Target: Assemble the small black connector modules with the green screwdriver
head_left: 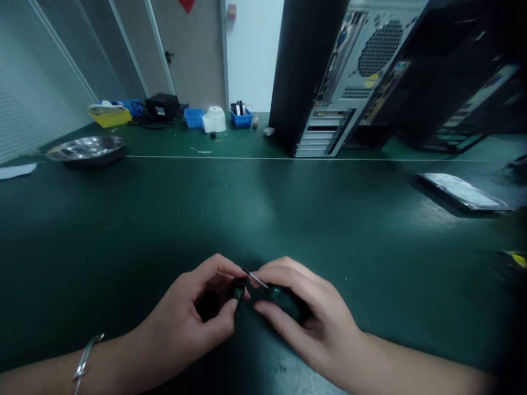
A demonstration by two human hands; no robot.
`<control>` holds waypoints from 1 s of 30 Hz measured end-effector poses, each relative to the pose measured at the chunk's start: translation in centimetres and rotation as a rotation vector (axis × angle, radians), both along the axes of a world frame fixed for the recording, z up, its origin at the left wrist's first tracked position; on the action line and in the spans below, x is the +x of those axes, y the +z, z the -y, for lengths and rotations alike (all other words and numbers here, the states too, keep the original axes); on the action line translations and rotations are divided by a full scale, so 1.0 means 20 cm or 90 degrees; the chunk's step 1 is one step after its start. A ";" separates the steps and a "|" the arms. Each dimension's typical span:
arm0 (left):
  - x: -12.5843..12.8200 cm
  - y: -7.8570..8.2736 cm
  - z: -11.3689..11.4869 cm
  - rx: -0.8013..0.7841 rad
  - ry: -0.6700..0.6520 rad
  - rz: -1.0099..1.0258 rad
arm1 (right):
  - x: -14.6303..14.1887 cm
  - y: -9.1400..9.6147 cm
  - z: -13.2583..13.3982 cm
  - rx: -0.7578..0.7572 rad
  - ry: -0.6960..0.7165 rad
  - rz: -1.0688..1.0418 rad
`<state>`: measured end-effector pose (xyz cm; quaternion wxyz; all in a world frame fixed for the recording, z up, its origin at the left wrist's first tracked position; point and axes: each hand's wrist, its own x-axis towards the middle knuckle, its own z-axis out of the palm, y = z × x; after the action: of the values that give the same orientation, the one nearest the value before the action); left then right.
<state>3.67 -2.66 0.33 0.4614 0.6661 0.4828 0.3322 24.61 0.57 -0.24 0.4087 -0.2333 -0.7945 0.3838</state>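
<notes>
- A steel bowl (86,149) sits far left on the green table (370,247). A computer tower (343,77) stands at the far right.
- Near centre, the left hand (197,318) pinches a small black part (239,288) between thumb and forefinger.
- The right hand (307,321), fingers curled narrow, grips a thin metal strip (255,278), possibly joined to the part; blur hides it.

Repair workshop — opened computer towers (354,77)

One view, by my count: head-worn camera, facing forward and down over the green table (123,219); left hand (193,321), right hand (317,323) close beneath; computer tower (349,82) farther ahead.
</notes>
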 end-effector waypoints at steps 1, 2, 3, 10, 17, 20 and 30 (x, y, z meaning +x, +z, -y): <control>0.00 0.00 0.00 -0.002 -0.001 -0.007 | 0.00 0.00 0.00 -0.004 -0.002 0.003; 0.00 0.00 0.00 -0.003 -0.001 -0.013 | 0.00 0.00 0.00 -0.006 -0.003 0.005; -0.01 -0.01 0.01 -0.003 0.000 -0.019 | 0.00 0.00 0.00 -0.008 -0.004 0.006; 0.00 0.00 0.00 -0.001 -0.004 -0.015 | 0.00 0.01 0.00 -0.028 0.012 0.011; -0.03 0.00 -0.01 -0.004 0.013 0.006 | 0.02 0.01 -0.02 -0.057 -0.009 0.035; -0.05 0.00 -0.01 -0.019 0.040 0.018 | 0.02 -0.01 -0.03 -0.071 -0.011 0.042; -0.07 0.00 -0.03 -0.030 0.097 -0.003 | 0.02 0.00 -0.04 -0.124 0.021 0.042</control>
<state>2.26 -2.11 0.31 0.4492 0.6172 0.5408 0.3533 24.92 1.32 -0.21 0.3514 -0.2709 -0.7703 0.4580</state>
